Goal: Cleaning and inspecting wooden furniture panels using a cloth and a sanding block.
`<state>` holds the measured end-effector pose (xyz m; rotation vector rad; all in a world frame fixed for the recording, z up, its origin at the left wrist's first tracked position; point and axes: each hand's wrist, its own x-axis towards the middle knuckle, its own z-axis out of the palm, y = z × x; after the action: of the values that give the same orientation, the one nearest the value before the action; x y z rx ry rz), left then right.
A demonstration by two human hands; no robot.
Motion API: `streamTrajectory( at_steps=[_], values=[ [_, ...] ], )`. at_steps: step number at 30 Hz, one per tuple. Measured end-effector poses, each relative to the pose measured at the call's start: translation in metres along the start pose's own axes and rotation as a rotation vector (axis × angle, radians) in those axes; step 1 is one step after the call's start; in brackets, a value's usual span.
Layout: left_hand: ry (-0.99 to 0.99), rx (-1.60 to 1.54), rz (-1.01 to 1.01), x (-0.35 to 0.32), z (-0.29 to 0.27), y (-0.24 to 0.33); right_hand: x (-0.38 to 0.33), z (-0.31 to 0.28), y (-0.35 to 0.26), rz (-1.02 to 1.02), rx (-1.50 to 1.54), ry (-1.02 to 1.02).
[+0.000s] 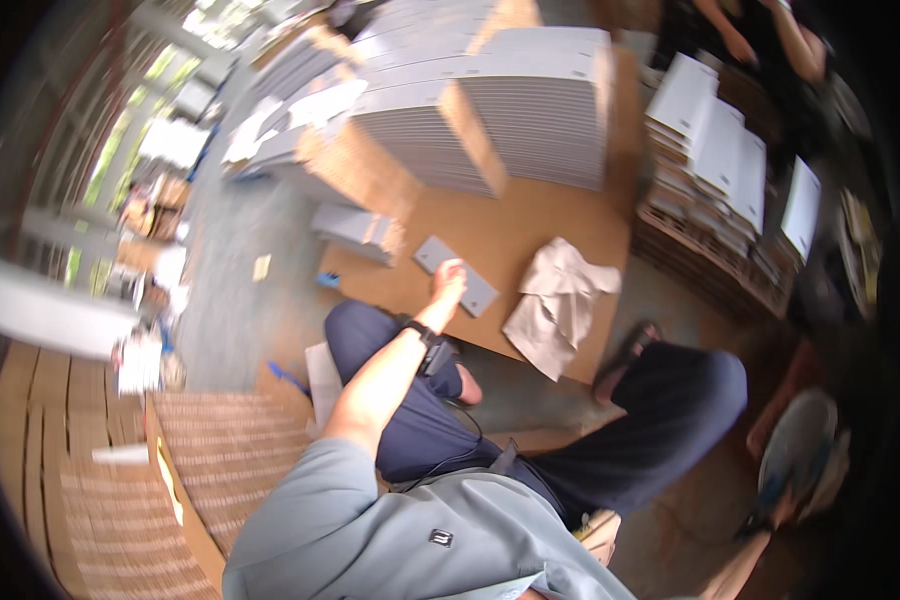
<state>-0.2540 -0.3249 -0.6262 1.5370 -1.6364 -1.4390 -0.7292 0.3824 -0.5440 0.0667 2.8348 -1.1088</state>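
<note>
While your left hand (449, 280) reaches forward with its fingers curled down onto the grey flat card (456, 274), it presses on the card's middle; whether it pinches or only rests there you cannot tell. That card lies on the brown cardboard sheet (530, 225) on the floor, its long axis running from upper left to lower right, straight ahead of your left knee. Your right hand (782, 505) sits far to the lower right of the card, blurred at the picture's rim, so its state is unclear. Just right of the card lies a crumpled beige cloth (560, 300). Beyond the card rise tall stacks of grey flat cards (530, 110); left of it sits a small grey pile (355, 230).
</note>
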Motion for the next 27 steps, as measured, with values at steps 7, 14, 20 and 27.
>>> streamTrajectory(
  at_steps=[7,14,20,27],
  values=[
    [0.2,-0.252,-0.179,0.01,-0.039,0.039,0.038,-0.036,0.059,-0.145,-0.244,0.02],
    [0.571,-0.276,-0.082,0.107,-0.214,0.019,0.111,-0.019,0.088,-0.394,-0.21,0.01],
    [0.786,-0.244,-0.223,0.158,-0.173,-0.003,0.056,0.016,-0.251,-0.67,0.07,-0.147],
    [0.681,-0.364,-0.12,0.199,-0.217,-0.066,-0.064,0.17,-0.462,-1.02,-0.006,-0.375]
  ],
)
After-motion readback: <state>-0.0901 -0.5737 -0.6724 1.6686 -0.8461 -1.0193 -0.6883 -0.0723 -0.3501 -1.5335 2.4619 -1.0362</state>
